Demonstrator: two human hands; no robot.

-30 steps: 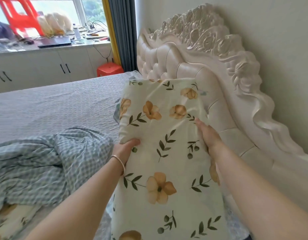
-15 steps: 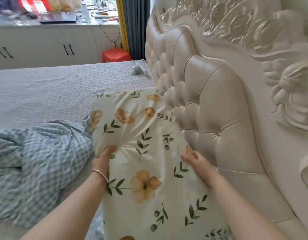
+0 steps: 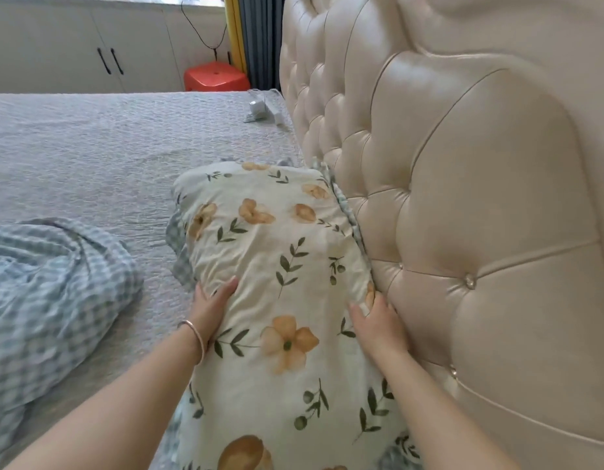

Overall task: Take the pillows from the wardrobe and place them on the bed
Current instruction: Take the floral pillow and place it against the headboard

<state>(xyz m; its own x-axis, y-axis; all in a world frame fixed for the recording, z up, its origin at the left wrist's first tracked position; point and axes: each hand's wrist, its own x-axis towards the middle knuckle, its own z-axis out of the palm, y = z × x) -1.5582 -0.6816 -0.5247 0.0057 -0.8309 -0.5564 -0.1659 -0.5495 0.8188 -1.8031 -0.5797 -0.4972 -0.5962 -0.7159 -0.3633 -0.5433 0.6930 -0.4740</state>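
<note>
A cream pillow [image 3: 277,266] printed with orange flowers and green leaves lies on the grey bed [image 3: 90,157], its long right edge against the padded headboard [image 3: 463,198]. My left hand [image 3: 210,310], with a thin bracelet at the wrist, grips the pillow's left edge, thumb on top. My right hand [image 3: 375,323] holds the pillow's right edge where it meets the headboard. A checked underside shows along the pillow's edges. No wardrobe is in view.
A crumpled blue-and-white checked blanket [image 3: 46,293] lies on the bed to the left. A small white charger with cable [image 3: 260,108] sits near the far headboard corner. Beyond the bed are a red stool [image 3: 216,76], white cabinets [image 3: 83,49] and dark curtains [image 3: 256,39].
The pillow has come down from upright in the air to lying flat on the bed against the headboard. Both hands have lowered with it and kept their hold.
</note>
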